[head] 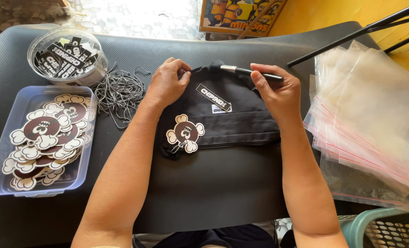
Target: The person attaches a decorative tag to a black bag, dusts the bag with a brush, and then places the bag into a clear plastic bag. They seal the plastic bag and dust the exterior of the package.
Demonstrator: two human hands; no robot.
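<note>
A folded black garment (232, 120) lies on the dark mat (200, 183) in front of me. A skull-and-bones shaped hang tag (185, 133) is attached at its lower left, and a black rectangular label (213, 97) lies on its top. My left hand (167, 82) pinches the garment's upper left edge. My right hand (278, 92) grips the upper right edge together with a slim black tool with a silver band (248, 71).
A clear tray (0, 151) of several skull tags sits at the left. Behind it stands a round tub (66, 55) of black labels, beside a heap of speckled cords (119, 94). Clear zip bags (370, 119) are stacked at the right; a teal basket (383, 227) sits at the lower right.
</note>
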